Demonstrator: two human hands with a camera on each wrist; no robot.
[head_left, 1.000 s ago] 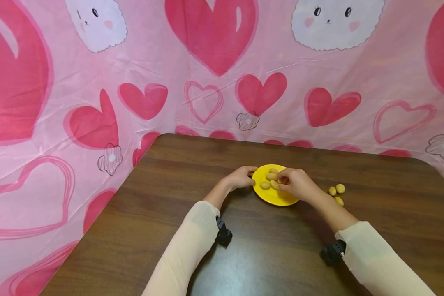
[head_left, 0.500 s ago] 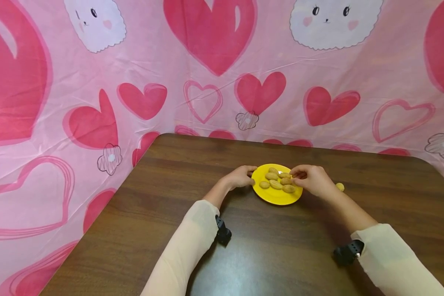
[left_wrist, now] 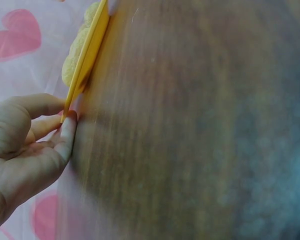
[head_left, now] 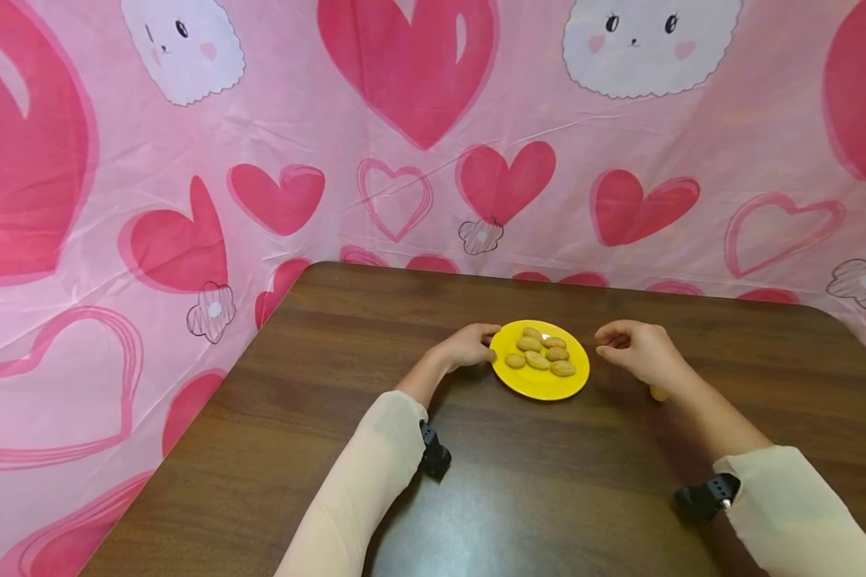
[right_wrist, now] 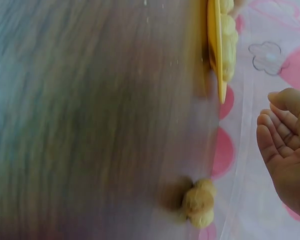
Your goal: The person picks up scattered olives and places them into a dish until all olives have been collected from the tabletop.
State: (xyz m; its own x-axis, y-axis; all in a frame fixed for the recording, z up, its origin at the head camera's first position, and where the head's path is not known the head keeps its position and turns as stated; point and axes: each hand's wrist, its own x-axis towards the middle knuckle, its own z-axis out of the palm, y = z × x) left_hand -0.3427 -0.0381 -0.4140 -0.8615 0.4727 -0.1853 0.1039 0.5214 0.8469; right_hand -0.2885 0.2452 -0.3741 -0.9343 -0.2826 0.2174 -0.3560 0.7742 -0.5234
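Observation:
A round yellow plate (head_left: 541, 389) lies on the table, bearing several tan, oval, nut-like pieces (head_left: 537, 360) with rough skins. My left hand (head_left: 465, 346) pinches the plate's left rim; the left wrist view shows thumb and fingers on both faces of the rim (left_wrist: 72, 97). To the right of the plate, my right hand (head_left: 642, 350) hovers over the table with loosely bent fingers and nothing between them. More of the tan pieces (right_wrist: 199, 204) sit clustered on the wood in the right wrist view; in the head view the right wrist mostly hides them, leaving one piece (head_left: 658, 393) partly showing.
The dark brown wooden table (head_left: 548, 481) has rounded back corners. Behind and to the left hangs a pink cloth (head_left: 404, 96) with hearts and white faces. Black wrist cameras (head_left: 706, 497) sit below both sleeves.
My right hand has let go of a piece at the plate's right side and moved off rightward toward the loose ones. The plate now carries more pieces. The left hand has stayed put.

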